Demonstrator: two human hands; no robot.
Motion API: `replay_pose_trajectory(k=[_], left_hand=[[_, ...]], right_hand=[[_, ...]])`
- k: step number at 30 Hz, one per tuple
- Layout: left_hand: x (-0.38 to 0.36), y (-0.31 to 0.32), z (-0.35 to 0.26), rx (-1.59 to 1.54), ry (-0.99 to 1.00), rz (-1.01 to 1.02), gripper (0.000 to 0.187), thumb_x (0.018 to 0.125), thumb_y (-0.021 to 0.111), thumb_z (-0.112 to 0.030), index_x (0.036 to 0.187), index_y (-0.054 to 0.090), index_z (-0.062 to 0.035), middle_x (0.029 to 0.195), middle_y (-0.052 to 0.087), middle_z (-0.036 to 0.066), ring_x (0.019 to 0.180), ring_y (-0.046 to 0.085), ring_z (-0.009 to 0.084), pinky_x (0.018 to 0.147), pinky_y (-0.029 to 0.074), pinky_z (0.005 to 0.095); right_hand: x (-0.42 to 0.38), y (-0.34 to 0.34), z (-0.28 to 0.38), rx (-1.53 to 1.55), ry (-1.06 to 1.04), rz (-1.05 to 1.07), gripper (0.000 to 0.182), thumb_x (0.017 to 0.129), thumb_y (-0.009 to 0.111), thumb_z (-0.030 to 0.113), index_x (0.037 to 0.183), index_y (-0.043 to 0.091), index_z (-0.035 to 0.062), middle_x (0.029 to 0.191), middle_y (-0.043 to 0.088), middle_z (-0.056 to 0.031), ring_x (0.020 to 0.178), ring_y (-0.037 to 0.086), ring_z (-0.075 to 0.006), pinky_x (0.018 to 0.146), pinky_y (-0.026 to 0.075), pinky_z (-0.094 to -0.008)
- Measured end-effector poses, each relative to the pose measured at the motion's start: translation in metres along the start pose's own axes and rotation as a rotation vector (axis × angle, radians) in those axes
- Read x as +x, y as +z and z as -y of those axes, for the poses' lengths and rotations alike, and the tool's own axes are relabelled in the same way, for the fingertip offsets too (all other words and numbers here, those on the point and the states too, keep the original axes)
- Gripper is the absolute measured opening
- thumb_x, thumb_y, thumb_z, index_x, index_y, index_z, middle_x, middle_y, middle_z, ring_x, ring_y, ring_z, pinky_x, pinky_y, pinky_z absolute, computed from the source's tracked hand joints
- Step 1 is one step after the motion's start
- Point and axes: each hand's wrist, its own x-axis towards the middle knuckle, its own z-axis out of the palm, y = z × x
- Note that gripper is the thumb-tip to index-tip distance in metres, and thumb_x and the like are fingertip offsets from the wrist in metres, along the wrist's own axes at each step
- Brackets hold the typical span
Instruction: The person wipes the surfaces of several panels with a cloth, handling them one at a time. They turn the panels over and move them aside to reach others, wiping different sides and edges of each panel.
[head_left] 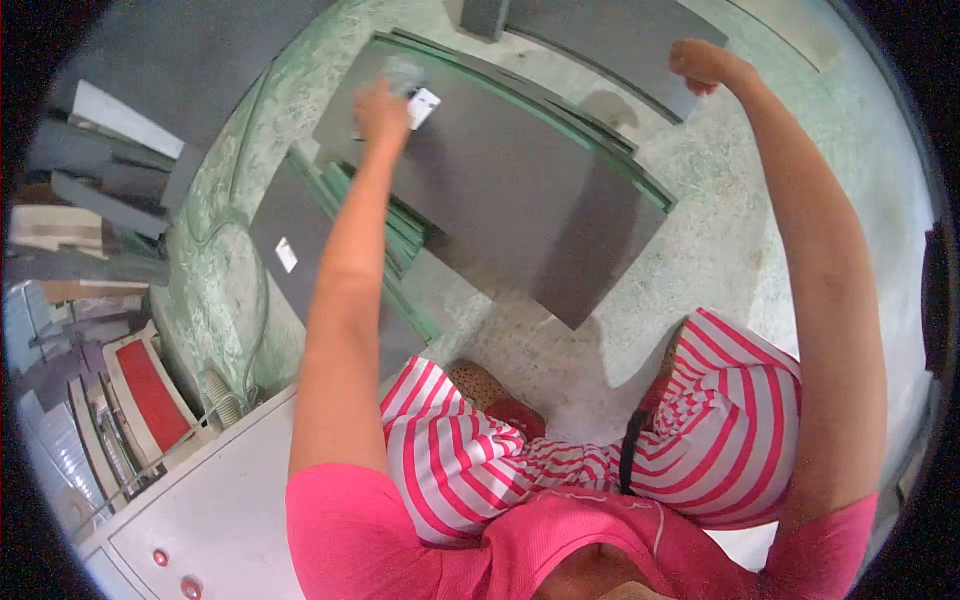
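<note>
My left hand (383, 115) is over the far left part of a large dark grey panel (520, 190), its fingers blurred and closed at a small translucent object (403, 72) that I cannot make out. Right beside these fingers is a white label (424, 107) with dark marks. The panel lies on top of a stack with green edges (560, 115). Held out to the far right, my right hand (708, 66) has curled fingers, and their inner side is hidden. It overlaps the right end of another dark panel (610, 40) in this view.
At left, a second dark panel (290, 205) carries a white label (286, 254). A white cabinet (220, 500) with red buttons stands at the lower left, near a ribbed hose (221, 397). Assorted strips and boards (90, 220) pile up along the left side.
</note>
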Motion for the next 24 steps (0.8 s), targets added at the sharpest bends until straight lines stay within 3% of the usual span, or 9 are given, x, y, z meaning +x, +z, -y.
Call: replay_pose_trajectory(k=[1,5,8,9,10,11,16,20,24], left_hand=[[0.014,-0.007,0.005,-0.044,-0.171,0.045,0.055,0.073,0.059,-0.019,0.123,0.039,-0.0101,0.119,0.04,0.024,0.109,0.039,0.0402,0.088,0.035,0.0491],[0.023,-0.026,0.008,0.041,-0.101,0.013,0.053,0.074,0.057,-0.02,0.123,0.038,-0.0093,0.117,0.04,0.024,0.107,0.04,0.0418,0.088,0.035,0.0495],[0.002,-0.033,-0.018,0.115,-0.048,-0.023,0.05,0.074,0.058,-0.021,0.12,0.04,-0.0084,0.112,0.042,0.024,0.103,0.041,0.0417,0.086,0.036,0.049],[0.002,-0.035,-0.032,0.117,-0.018,0.0,0.05,0.073,0.059,-0.022,0.117,0.042,-0.0076,0.111,0.043,0.024,0.102,0.042,0.0414,0.085,0.037,0.0481],[-0.008,-0.03,-0.035,0.121,0.02,0.038,0.049,0.072,0.061,-0.023,0.115,0.043,-0.0069,0.109,0.044,0.024,0.101,0.042,0.0411,0.084,0.038,0.0472],[-0.017,-0.023,-0.034,0.126,0.162,0.008,0.05,0.07,0.064,-0.024,0.112,0.044,-0.0052,0.106,0.045,0.023,0.099,0.043,0.0403,0.081,0.04,0.0455],[-0.09,-0.029,-0.093,0.099,0.408,0.174,0.053,0.067,0.067,-0.021,0.112,0.044,-0.0048,0.103,0.046,0.019,0.095,0.045,0.0354,0.077,0.042,0.0442],[-0.164,-0.038,-0.142,-0.076,0.641,0.258,0.056,0.06,0.067,-0.011,0.112,0.044,-0.0064,0.1,0.045,0.018,0.091,0.045,0.0355,0.075,0.042,0.0434],[-0.193,-0.034,-0.165,-0.141,0.802,0.287,0.052,0.061,0.064,-0.011,0.11,0.046,-0.0082,0.1,0.045,0.017,0.091,0.046,0.0346,0.073,0.042,0.0433]], right_hand=[[0.002,-0.005,0.008,-0.032,0.046,0.037,0.02,0.084,0.042,0.021,0.086,0.05,0.0028,0.06,0.056,-0.0102,0.048,0.056,-0.0186,0.042,0.047,-0.0318],[-0.015,-0.013,0.037,0.082,0.099,0.018,0.024,0.084,0.041,0.023,0.096,0.051,0.0054,0.064,0.058,-0.0087,0.052,0.058,-0.0179,0.044,0.049,-0.0296],[-0.019,-0.016,0.045,-0.044,0.075,-0.025,0.025,0.084,0.042,0.024,0.099,0.052,0.0064,0.066,0.058,-0.0084,0.054,0.059,-0.0179,0.045,0.05,-0.0303],[-0.016,-0.033,0.052,-0.08,0.131,0.043,0.026,0.083,0.041,0.02,0.095,0.055,0.0016,0.075,0.06,-0.0109,0.064,0.06,-0.0206,0.055,0.05,-0.0327],[-0.018,-0.03,0.051,-0.105,0.199,0.122,0.027,0.083,0.041,0.017,0.09,0.058,-0.0031,0.084,0.062,-0.0134,0.074,0.06,-0.0233,0.064,0.05,-0.0351],[-0.016,-0.029,0.045,-0.099,0.2,0.128,0.027,0.083,0.041,0.017,0.09,0.058,-0.0031,0.084,0.062,-0.0134,0.074,0.06,-0.0233,0.064,0.05,-0.0351],[-0.01,-0.032,0.036,-0.274,0.305,0.155,0.028,0.083,0.041,0.017,0.081,0.061,-0.003,0.08,0.062,-0.012,0.072,0.059,-0.0236,0.064,0.049,-0.0354],[-0.01,-0.021,0.045,-0.2,0.274,0.129,0.027,0.082,0.042,0.017,0.082,0.061,-0.0031,0.078,0.061,-0.0113,0.07,0.058,-0.0231,0.063,0.048,-0.0357],[-0.002,-0.017,0.062,-0.207,0.235,0.147,0.025,0.082,0.043,0.018,0.086,0.06,-0.0004,0.079,0.061,-0.0109,0.069,0.057,-0.0221,0.062,0.047,-0.0342]])
